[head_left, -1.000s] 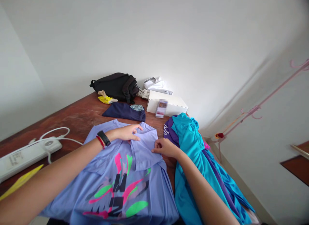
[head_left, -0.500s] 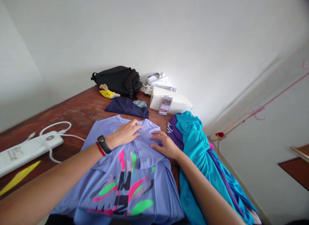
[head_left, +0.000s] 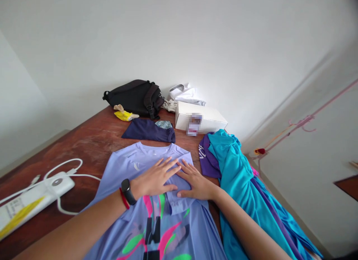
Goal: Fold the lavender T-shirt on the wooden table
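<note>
A lavender T-shirt (head_left: 123,163) with a pink, green and black print lies spread on the wooden table, its collar at the far end. One sleeve, on the right, is folded inward over the chest. My left hand (head_left: 158,176) rests flat on the shirt's middle with fingers spread; a dark watch (head_left: 128,191) and a red band are on that wrist. Flat on the folded sleeve, my right hand (head_left: 194,181) has its fingers stretched out too. The fingertips of both hands come close together. Neither hand grips the cloth.
Turquoise and purple clothes (head_left: 237,170) are heaped at the right. Beyond the shirt lie a folded navy garment (head_left: 142,130), a white box (head_left: 207,116), a black bag (head_left: 131,98) and a yellow packet (head_left: 123,114). A white power strip (head_left: 60,181) with cables occupies the table's left side.
Both hands have come down flat onto the shirt and nearer each other, pressing the folded sleeve. The collar now lies smoother and more fully in view. The camera view has shifted slightly.
</note>
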The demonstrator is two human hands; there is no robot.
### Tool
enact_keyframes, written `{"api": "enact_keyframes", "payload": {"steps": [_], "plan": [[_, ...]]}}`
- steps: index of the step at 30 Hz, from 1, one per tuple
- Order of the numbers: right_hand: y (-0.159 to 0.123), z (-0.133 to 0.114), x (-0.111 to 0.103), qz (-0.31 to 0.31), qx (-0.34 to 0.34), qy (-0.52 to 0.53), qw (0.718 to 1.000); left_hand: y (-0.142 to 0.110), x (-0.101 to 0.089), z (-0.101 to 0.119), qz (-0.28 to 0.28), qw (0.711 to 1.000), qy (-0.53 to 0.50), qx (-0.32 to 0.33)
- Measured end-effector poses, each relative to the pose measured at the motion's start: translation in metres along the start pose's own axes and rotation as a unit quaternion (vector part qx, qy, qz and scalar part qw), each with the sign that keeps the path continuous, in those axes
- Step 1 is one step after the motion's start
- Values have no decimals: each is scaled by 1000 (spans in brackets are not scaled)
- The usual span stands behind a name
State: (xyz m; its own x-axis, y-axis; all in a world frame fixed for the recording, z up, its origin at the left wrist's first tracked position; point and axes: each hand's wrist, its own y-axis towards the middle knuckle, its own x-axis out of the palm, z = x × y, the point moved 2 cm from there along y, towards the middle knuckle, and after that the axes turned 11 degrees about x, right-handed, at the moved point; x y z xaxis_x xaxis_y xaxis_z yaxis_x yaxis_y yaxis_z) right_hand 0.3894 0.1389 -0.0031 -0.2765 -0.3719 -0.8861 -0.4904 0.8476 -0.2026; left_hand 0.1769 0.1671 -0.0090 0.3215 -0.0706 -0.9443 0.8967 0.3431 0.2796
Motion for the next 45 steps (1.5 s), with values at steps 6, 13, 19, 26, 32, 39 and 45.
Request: {"api": "enact_keyframes", "payload": {"steps": [6, 13, 19, 26, 32, 39, 45], "plan": [[1, 4, 1, 18, -5, 50, 999, 3, -2, -1, -1, 1000, -17, -15], [-2, 4, -10, 49, 2, 149, 988, 11, -11, -3, 65, 997, -43, -17], [-2, 5, -10, 79, -9, 198, 977, 10, -8, -5, 79, 995, -64, -17], [-3, 8, -16, 199, 10, 272, 941, 14, -10, -2, 47, 994, -88, -38], [-2, 15, -15, 206, 67, 280, 935, 10, -13, 2, 38, 995, -78, -48], [-2, 20, -10, 188, 92, 293, 933, 8, -9, 0, 15, 996, -82, -32], [-2, 19, -11, 181, 93, 291, 935, 6, -4, 1, -36, 996, -76, -22]]}}
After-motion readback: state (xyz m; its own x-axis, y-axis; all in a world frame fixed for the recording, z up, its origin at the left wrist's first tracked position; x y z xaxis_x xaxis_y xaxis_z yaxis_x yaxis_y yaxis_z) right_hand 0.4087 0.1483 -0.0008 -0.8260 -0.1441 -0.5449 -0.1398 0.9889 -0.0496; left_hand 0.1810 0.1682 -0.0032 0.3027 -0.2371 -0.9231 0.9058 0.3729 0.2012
